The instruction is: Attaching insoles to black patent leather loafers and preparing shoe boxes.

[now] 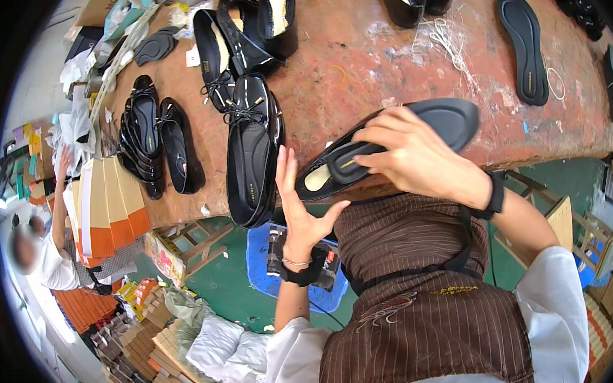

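A black shoe (318, 179) with a cream inner lining lies at the table's front edge, its heel end toward my left hand. Over it is a black insole (451, 121), its broad front end sticking out to the right. My right hand (413, 158) grips the insole around its middle with thumb and fingers. My left hand (301, 218) is open, thumb spread wide from upright fingers. Its fingertips are close beside a shiny black shoe with a bow (251, 153); whether they touch it I cannot tell.
Several black shoes (278, 18) stand farther back, more nested shoes (139, 135) at left. Loose insoles (522, 48) and white string (444, 39) lie to the right on the worn reddish table (354, 55). A blue bin (260, 264) sits below; another person (58, 256) is at far left.
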Motion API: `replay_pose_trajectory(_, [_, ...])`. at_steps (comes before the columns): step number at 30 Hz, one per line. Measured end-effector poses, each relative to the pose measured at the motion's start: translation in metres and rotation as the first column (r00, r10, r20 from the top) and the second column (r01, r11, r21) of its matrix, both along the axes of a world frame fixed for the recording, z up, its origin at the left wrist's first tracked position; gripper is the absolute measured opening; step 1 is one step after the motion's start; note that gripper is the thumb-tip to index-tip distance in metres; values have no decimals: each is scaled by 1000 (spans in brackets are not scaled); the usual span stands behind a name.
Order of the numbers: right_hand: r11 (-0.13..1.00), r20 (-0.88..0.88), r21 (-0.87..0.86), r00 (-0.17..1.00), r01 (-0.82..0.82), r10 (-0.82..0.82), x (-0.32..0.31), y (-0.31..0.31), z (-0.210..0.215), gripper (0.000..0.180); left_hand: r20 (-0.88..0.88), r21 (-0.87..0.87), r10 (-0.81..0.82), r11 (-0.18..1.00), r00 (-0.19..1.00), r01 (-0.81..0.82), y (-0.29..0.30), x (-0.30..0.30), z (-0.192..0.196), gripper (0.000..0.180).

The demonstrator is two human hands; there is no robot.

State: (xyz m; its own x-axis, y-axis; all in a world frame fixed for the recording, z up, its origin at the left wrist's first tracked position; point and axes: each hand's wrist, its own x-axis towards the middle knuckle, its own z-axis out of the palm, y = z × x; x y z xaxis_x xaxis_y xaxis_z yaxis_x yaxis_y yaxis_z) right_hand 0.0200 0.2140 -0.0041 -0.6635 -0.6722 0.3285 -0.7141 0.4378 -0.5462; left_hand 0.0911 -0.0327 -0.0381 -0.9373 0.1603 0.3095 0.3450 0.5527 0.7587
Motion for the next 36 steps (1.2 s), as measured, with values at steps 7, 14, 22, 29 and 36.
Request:
replay_pose_trajectory(7, [986, 183, -123, 974, -110, 131, 2, -48, -27, 28, -19, 228, 100, 969, 995, -93, 9, 8, -33, 138])
replay_pose_trajectory(14, [983, 245, -25, 952, -184, 184, 1, -58, -32, 31, -70, 286, 89, 956, 994, -65, 6, 8, -39, 138])
replay_pose_trajectory(22, [860, 221, -36, 835, -510, 504, -9, -64, -43, 41, -31, 332, 58, 942, 998, -45, 0, 5, -35, 100])
replay_pose_trajectory(29, [933, 180, 284, 968, -223, 177, 21, -54, -25, 40, -27, 298, 135, 947, 990, -121, -1, 7, -43, 22])
replay_pose_trajectory(36, [909, 124, 408, 982, 83, -145, 17, -45, -10, 30, 71, 251, 218, 940, 973, -229, 24, 10, -19, 36])
